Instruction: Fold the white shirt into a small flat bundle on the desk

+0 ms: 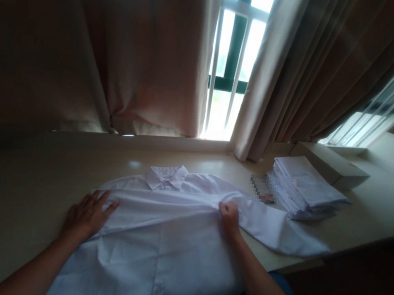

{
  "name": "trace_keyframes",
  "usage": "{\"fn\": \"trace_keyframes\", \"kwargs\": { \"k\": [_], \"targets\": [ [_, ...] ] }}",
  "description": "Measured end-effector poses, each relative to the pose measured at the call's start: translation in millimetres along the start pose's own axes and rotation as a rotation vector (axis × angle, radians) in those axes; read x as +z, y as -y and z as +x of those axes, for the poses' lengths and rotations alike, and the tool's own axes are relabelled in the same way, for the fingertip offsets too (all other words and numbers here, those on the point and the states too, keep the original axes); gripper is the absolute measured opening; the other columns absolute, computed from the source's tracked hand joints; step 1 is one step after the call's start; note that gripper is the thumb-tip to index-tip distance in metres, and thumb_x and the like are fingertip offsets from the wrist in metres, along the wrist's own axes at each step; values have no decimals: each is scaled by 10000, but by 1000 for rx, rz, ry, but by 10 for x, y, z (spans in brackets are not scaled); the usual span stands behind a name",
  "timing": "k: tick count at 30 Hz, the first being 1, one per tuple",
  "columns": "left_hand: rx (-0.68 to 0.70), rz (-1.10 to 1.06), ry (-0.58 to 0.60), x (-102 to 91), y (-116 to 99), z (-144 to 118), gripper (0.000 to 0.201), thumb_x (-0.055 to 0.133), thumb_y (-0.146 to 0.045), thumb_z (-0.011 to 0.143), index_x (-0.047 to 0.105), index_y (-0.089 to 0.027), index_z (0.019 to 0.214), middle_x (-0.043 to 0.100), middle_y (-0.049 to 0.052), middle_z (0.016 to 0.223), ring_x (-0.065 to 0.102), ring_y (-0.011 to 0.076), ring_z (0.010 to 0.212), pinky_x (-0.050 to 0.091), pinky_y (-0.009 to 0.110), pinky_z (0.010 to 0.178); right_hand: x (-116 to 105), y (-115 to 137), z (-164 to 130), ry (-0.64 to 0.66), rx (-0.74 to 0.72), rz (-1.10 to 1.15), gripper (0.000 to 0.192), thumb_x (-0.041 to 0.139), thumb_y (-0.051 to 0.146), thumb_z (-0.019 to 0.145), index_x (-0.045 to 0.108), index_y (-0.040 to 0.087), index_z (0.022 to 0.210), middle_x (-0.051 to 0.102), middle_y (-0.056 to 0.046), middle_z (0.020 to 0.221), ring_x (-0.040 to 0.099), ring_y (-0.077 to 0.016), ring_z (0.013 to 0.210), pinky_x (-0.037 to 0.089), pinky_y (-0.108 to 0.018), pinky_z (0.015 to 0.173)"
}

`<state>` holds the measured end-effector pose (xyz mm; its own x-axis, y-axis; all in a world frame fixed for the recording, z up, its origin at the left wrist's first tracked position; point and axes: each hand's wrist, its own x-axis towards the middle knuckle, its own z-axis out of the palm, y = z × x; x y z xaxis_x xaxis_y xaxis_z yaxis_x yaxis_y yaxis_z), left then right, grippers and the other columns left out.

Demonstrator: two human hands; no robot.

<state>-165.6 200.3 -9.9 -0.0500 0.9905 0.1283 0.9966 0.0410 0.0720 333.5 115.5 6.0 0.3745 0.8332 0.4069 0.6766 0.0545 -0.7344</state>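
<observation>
A white collared shirt [180, 245] lies spread on the pale desk, its collar [166, 177] toward the window and its lower part hanging toward me over the near edge. My left hand [91, 213] rests with fingers spread on the shirt's left side. On the other side, my right hand [230, 216] is closed on the shirt's fabric, and taut creases run from it across the chest. One sleeve [281, 228] stretches out to the right past my right hand. The other sleeve I cannot make out.
Right of the shirt stands a stack of folded white cloth [307, 186], with a blurred-out flat item [262, 188] beside it. Behind the stack is a pale box [330, 165]. Brown curtains [151, 59] and a barred window [234, 58] line the desk's [22, 199] far side.
</observation>
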Motion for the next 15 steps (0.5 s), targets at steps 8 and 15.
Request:
{"fn": "trace_keyframes", "kwargs": {
  "k": [8,15],
  "targets": [
    [-4,35,-7,-29,-30,-15,774,214,-670,862,280,-224,1491,249,127,1566,176,351,1433,213,553,1089,-10,15,-27,-22,-15,24,228,483,331,851,628,200,734,617,-37,778,520,-190,800,395,-298,776],
    [-3,23,-17,-29,-29,-26,763,223,-670,861,311,-229,1478,268,125,1558,186,349,1428,203,556,1088,-11,70,-50,-120,26,2,315,396,248,884,640,150,1058,652,-103,991,545,-221,949,392,-347,891]
  ]
}}
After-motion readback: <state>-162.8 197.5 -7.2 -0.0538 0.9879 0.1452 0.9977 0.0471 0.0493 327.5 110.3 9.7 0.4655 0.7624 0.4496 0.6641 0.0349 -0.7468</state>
